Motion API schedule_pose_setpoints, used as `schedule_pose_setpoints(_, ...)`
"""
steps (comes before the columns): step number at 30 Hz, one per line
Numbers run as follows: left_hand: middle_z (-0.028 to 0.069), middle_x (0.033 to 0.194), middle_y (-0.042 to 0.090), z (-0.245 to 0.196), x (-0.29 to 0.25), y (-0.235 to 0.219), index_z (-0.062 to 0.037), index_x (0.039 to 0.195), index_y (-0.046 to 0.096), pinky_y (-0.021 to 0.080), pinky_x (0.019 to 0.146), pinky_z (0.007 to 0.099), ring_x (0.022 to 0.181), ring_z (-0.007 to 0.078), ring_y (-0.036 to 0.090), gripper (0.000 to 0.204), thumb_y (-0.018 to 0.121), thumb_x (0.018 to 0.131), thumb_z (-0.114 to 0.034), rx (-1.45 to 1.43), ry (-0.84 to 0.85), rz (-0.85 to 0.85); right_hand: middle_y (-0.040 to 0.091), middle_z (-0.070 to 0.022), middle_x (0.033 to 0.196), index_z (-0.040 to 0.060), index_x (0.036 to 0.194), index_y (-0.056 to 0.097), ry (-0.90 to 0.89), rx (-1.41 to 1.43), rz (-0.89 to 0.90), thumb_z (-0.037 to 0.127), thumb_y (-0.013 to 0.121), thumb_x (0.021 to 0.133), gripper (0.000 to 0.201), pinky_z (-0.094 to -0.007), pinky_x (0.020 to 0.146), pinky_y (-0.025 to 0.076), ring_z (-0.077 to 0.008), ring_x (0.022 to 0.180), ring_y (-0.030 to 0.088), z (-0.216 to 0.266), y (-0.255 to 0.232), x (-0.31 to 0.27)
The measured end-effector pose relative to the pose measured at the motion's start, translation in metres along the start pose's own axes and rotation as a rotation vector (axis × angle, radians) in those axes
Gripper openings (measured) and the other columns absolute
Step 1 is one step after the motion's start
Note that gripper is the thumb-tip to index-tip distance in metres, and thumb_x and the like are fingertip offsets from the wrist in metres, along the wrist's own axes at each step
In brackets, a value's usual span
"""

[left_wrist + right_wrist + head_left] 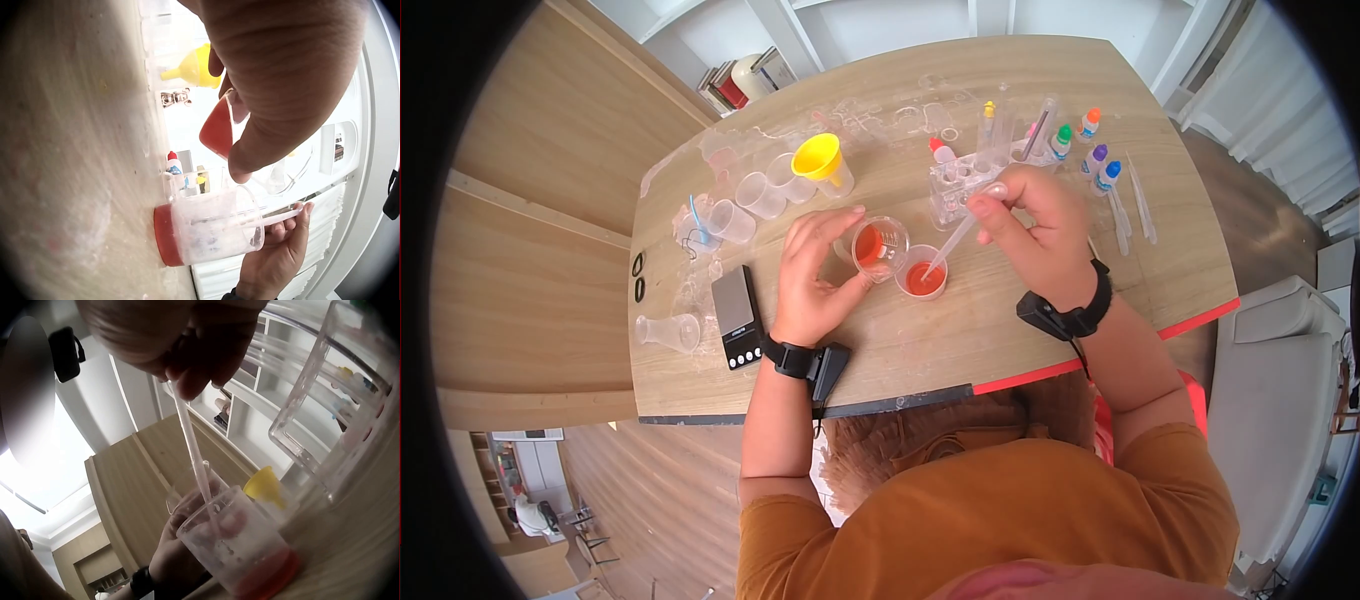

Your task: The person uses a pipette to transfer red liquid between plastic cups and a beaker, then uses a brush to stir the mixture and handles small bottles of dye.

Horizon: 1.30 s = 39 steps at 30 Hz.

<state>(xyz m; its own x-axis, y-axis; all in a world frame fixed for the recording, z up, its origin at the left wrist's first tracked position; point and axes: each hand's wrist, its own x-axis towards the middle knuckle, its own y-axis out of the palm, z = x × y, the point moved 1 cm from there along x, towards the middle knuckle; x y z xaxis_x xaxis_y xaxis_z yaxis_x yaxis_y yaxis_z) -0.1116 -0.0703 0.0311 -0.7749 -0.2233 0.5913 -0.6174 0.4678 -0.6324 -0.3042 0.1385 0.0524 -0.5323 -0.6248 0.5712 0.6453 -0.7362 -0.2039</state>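
My left hand [808,275] grips a clear beaker [880,248] of red-orange liquid between thumb and fingers, its mouth tilted. In the left wrist view the liquid [217,129] lies slanted inside it. Right beside it a clear plastic cup [215,237] stands upright on the table, with a shallow layer of the same coloured liquid at its bottom. My right hand [1045,225] pinches the bulb end of a translucent plastic dropper [953,239] above the cup. The dropper's stem [192,440] slants down through the cup's mouth, its lower end inside.
Behind the right hand stands a clear rack [950,195] with test tubes; coloured-cap bottles [1107,177] are to its right. A yellow funnel [818,157] sits in a cup beside other cups [760,196]. At left are a scale [737,310] and a flask [668,332].
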Motion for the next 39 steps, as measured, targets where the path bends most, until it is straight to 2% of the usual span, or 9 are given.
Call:
schedule_pose_setpoints(4,0.0136,0.129,0.074,-0.001,0.000,0.000,-0.0053,0.130,0.072,0.050,0.105,0.0454,0.119,0.0345,0.066,0.062,0.095,0.073,-0.017,0.007,0.004,-0.007,0.067,-0.0046,0.079,0.0029,0.093,0.065,-0.001,0.000,0.006,0.014,0.079,0.099,0.019,-0.0265,0.061,0.050,-0.0099,0.067,0.068,0.000,-0.001,0.001)
schedule_pose_setpoints(7,0.0131,0.131,0.074,0.001,-0.001,0.000,-0.0042,0.131,0.070,0.048,0.109,0.0457,0.122,0.0335,0.066,0.062,0.093,0.074,-0.014,0.004,-0.004,0.008,0.070,-0.0042,0.083,0.0015,0.097,0.068,-0.105,0.076,-0.010,0.011,0.077,0.100,0.014,-0.0255,0.066,0.053,-0.0093,0.069,0.069,-0.002,-0.002,0.001)
schedule_pose_setpoints(9,0.0132,0.131,0.074,0.001,-0.001,0.000,-0.0041,0.131,0.070,0.048,0.108,0.0458,0.121,0.0335,0.066,0.062,0.094,0.074,-0.015,0.005,0.001,0.006,0.072,-0.0047,0.088,-0.0001,0.103,0.069,-0.052,0.280,-0.090,0.009,0.076,0.100,0.011,-0.0251,0.071,0.056,-0.0099,0.072,0.071,-0.005,-0.001,-0.001)
schedule_pose_setpoints(13,0.0134,0.130,0.074,0.000,0.000,0.000,-0.0039,0.131,0.070,0.049,0.107,0.0459,0.120,0.0337,0.067,0.063,0.094,0.074,-0.016,0.006,0.015,0.004,0.073,-0.0064,0.092,-0.0010,0.109,0.070,0.006,0.300,-0.074,0.008,0.075,0.101,0.013,-0.0257,0.074,0.057,-0.0117,0.077,0.074,0.006,-0.003,-0.001)
schedule_pose_setpoints(16,0.0141,0.128,0.074,0.000,0.001,0.001,-0.0056,0.130,0.072,0.050,0.104,0.0458,0.118,0.0348,0.067,0.064,0.096,0.072,-0.020,-0.010,0.024,-0.014,0.075,-0.0072,0.095,0.0010,0.113,0.073,-0.045,0.250,0.008,0.011,0.078,0.099,0.018,-0.0281,0.074,0.058,-0.0142,0.081,0.076,0.005,0.000,-0.001)
schedule_pose_setpoints(18,0.0141,0.128,0.074,-0.001,0.000,0.000,-0.0045,0.130,0.071,0.050,0.105,0.0458,0.118,0.0343,0.067,0.063,0.095,0.073,-0.018,-0.005,0.026,-0.003,0.077,-0.0075,0.098,0.0051,0.114,0.076,-0.187,-0.114,0.121,0.013,0.081,0.095,0.021,-0.0302,0.076,0.058,-0.0177,0.083,0.076,0.012,0.000,0.000)
schedule_pose_setpoints(24,0.0143,0.129,0.074,-0.003,0.000,-0.001,-0.0044,0.130,0.071,0.050,0.105,0.0460,0.118,0.0338,0.067,0.062,0.094,0.074,-0.016,0.001,0.024,0.005,0.077,-0.0073,0.098,0.0083,0.110,0.079,-0.244,-0.102,0.224,0.016,0.083,0.092,0.020,-0.0338,0.073,0.056,-0.0244,0.084,0.072,0.011,0.008,-0.001)
schedule_pose_setpoints(37,0.0151,0.129,0.074,0.000,0.000,0.002,-0.0051,0.127,0.071,0.051,0.105,0.0455,0.117,0.0334,0.068,0.058,0.095,0.075,-0.016,0.003,0.039,-0.002,0.077,-0.0069,0.094,0.0075,0.103,0.079,-0.212,-0.110,0.228,0.015,0.081,0.094,0.012,-0.0359,0.071,0.055,-0.0260,0.082,0.071,0.009,0.011,-0.004)
schedule_pose_setpoints(39,0.0150,0.129,0.074,0.000,0.000,0.002,-0.0049,0.127,0.070,0.050,0.105,0.0456,0.117,0.0333,0.068,0.059,0.095,0.075,-0.016,0.003,0.038,-0.004,0.077,-0.0100,0.093,0.0044,0.105,0.079,-0.258,-0.105,0.233,0.004,0.084,0.088,0.017,-0.0343,0.069,0.055,-0.0253,0.079,0.071,0.010,0.010,-0.003)
